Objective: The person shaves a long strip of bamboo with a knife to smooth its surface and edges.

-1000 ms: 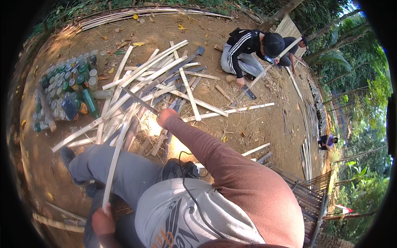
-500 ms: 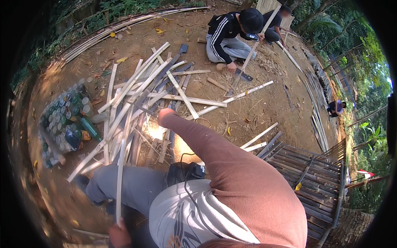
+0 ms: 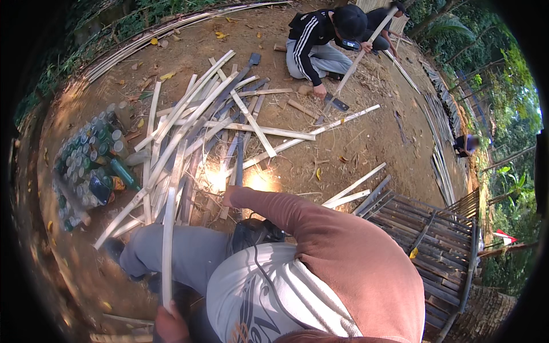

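Note:
My left hand (image 3: 172, 324) is closed round the lower end of a long pale bamboo strip (image 3: 168, 246), which stands nearly upright beside my grey-trousered leg (image 3: 183, 251). Across my body reaches my right arm in a brown sleeve; my right hand (image 3: 229, 196) is closed, low over the ground just beyond my knee. A thin knife blade stuck out from that hand a moment ago; now it is hard to make out against the sticks. Past both hands lies a loose pile of split bamboo strips (image 3: 194, 123), some pale, some dark.
At left sits a heap of plastic cups and green bottles (image 3: 94, 166). A slatted bamboo bench (image 3: 429, 251) stands at right. Ahead, a co-worker in a black striped jacket (image 3: 309, 51) kneels with a blade (image 3: 337, 103) and a strip. Long bamboo lengths (image 3: 171, 28) lie along the far edge.
My right hand has drawn back toward my body, away from the pile, and its blade no longer shows clearly. The strip in my left hand has shifted slightly. The co-worker's strip has tilted.

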The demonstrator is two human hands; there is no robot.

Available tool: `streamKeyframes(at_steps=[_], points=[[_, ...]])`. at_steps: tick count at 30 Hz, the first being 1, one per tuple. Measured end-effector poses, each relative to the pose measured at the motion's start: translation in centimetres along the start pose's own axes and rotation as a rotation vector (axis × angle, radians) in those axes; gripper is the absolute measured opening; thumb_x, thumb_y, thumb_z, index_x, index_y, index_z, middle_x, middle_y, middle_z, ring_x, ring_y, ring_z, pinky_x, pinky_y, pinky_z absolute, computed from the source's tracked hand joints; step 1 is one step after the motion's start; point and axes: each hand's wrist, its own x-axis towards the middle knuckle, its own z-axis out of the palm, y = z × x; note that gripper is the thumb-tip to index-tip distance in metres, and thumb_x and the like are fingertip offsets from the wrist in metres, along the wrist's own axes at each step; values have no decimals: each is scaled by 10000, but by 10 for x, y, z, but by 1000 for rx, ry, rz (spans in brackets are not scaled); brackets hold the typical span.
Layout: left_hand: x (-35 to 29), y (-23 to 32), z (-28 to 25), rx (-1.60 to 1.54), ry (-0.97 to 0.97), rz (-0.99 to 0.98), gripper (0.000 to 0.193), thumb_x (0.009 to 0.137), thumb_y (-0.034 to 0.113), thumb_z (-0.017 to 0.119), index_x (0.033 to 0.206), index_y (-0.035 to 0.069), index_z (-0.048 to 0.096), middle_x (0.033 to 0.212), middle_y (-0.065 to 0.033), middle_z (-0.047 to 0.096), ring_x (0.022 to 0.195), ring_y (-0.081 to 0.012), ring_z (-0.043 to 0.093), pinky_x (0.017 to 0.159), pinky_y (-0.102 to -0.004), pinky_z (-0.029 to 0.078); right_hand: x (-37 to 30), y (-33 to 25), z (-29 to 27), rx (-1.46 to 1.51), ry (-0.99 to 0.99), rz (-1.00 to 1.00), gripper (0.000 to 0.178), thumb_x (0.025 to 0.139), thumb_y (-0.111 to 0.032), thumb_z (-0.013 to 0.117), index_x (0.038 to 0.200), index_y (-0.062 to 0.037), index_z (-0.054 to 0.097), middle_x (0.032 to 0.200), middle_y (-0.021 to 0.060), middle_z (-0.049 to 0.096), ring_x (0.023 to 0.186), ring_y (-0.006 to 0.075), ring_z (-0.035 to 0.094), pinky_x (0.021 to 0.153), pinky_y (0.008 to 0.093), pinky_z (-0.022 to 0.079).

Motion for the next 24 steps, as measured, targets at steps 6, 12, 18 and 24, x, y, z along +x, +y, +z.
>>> streamKeyframes(at_steps=[6, 12, 18, 24], points=[[-4, -13, -14, -35, -42, 16, 469, 1041, 419, 618, 912, -28, 681, 822, -287, 657, 811, -511, 643, 697, -568, 473, -10, 6, -53, 385, 204, 118, 309, 950, -209, 652, 1223, -107, 756, 1063, 157, 779, 997, 346, 753, 857, 432, 598], [7, -15, -3, -163, -53, 52, 430, 1025, 375, 661, 926, -44, 669, 825, -276, 659, 813, -492, 651, 720, -528, 488, -15, 29, -72, 1379, 299, 392, 237, 960, -263, 685, 894, -35, 666, 660, 80, 590, 537, 212, 567, 523, 433, 462], [11, -25, 8, -224, -24, 67, 414, 1022, 351, 670, 918, -50, 646, 850, -272, 668, 805, -478, 654, 722, -509, 493, -20, 12, -68, 1930, 148, 361, 319, 988, -259, 644, 733, -152, 484, 602, 3, 465, 466, 142, 397, 428, 344, 337], [24, -33, 5, -162, -144, 101, 436, 1005, 386, 694, 943, -45, 695, 800, -256, 687, 785, -473, 693, 696, -506, 513, -15, 20, -17, 2005, 97, 445, 300, 981, -240, 626, 730, -156, 484, 576, -4, 435, 463, 149, 390, 434, 350, 305]])
